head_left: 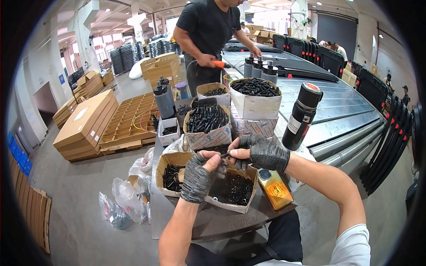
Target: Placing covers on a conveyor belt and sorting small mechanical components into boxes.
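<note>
My left hand (199, 175) and my right hand (264, 153), both in grey fingerless gloves, meet above the table. Their fingertips pinch a small dark rod-like part (225, 155) between them; its exact kind is too small to make out. Under the hands sits an open cardboard box of small black rings (238, 189). To its left another box holds short black pin-like pieces (172, 177). Behind the hands stands a carton of black bolt-like parts (207, 119).
A phone in a yellow case (276, 190) lies at the table's right edge, near a black bottle (302, 117). Plastic bags (128, 199) hang at the left. Across, a person (211, 37) holds an orange tool (219, 64) beside a metal conveyor (319, 99). Cartons (84, 126) stand left.
</note>
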Tool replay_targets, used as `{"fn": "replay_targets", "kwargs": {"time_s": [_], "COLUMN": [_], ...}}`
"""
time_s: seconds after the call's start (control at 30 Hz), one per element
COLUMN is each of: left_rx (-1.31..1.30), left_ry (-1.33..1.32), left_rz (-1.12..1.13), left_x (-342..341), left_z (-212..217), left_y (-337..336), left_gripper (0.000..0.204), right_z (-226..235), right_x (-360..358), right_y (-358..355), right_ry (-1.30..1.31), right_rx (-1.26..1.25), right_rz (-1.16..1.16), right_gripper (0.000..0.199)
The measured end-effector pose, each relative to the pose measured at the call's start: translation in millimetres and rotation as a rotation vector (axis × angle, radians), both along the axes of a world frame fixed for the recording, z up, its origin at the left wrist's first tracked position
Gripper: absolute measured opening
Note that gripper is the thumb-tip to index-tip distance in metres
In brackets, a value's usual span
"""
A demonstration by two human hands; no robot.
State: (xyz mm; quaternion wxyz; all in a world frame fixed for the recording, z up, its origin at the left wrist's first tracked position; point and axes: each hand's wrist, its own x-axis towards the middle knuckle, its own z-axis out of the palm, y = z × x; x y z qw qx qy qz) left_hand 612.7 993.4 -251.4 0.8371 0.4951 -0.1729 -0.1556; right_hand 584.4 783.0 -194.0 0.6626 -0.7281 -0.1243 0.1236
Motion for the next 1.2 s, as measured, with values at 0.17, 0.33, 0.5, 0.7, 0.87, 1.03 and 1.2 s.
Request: {"fn": "replay_targets", "kwargs": {"time_s": [0.17,0.33,0.5,0.7,0.87,1.03,1.2], "left_rx": [-0.05,-0.116,-0.221,-0.197,-0.215,-0.213,-0.246], "left_ry": [-0.001,0.064,0.141,0.139,0.148,0.139,0.136], "left_rz": [-0.002,0.023,0.053,0.031,0.038,0.039,0.064], "left_x": [-0.7,2.9,3.6,3.3,2.5,4.1,4.2], "left_z": [1.0,-0.7,0.3,0.3,3.0,1.4,1.4], "left_y": [0.2,-0.2,1.2,2.3,2.1,2.8,0.6], "left_gripper": [0.021,0.021,0.019,0.019,0.018,0.017,0.018], "right_z": [11.6,16.5,18.1,20.4,23.6,23.9,21.1], "right_x": [3.8,10.8,16.6,19.6,15.0,12.0,13.9], "right_y": [8.2,11.8,7.4,5.6,6.3,15.2,12.4], "right_ry": [-0.001,-0.075,-0.08,-0.181,-0.102,-0.054,-0.013], "right_rx": [-0.048,-0.085,0.013,-0.038,-0.022,-0.02,-0.095], "right_rz": [-0.002,-0.031,-0.015,0.015,0.028,0.029,-0.029], "right_gripper": [0.036,0.037,0.027,0.025,0.026,0.027,0.034]}}
